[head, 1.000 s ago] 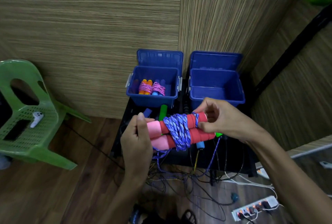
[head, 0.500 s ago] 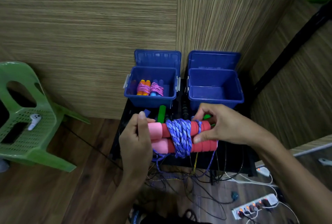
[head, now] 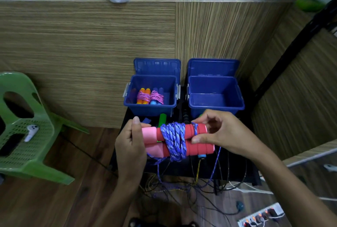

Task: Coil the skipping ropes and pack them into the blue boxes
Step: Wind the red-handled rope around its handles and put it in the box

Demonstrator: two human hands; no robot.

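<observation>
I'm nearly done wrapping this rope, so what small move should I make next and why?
Probably tuck the loose purple rope tail under the coil. The right hand pinches a strand looped over the red handles, the left hand grips the pink ends, and slack hangs below.

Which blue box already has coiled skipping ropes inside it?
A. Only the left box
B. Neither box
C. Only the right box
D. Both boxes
A: the left blue box holds two coiled skipping ropes wound with pink cord, while the right blue box shows only its bare blue floor.
</observation>
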